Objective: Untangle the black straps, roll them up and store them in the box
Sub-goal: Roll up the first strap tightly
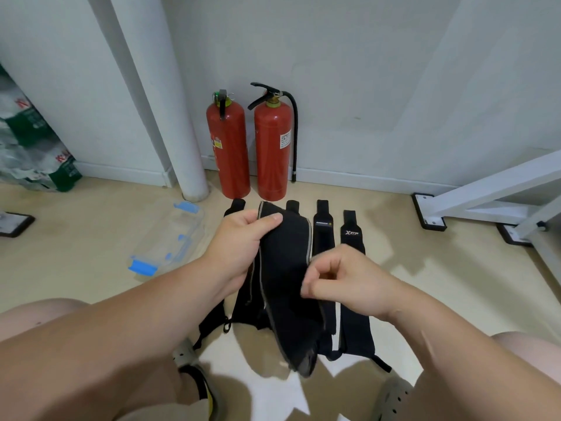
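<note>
Gripping the far end of a wide black strap [283, 262] with the left grip [243, 241], thumb on top; pinching its right edge with the right grip [343, 281]. Holding it above more black straps [323, 229] lying in a row on the floor [425, 268], clear box [170, 238] to the left.

Bare left hand [243, 247], right hand [349, 278], bare forearms [121, 329], bare knees [36, 314], grey perforated clogs [394, 399], black-yellow strip [204, 388] at left foot.

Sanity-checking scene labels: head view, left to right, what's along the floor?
Shrink-wrapped bottle pack → clear box with blue clips → hoseless red fire extinguisher → red fire extinguisher with hose → black strap with X logo → white frame foot.
</note>
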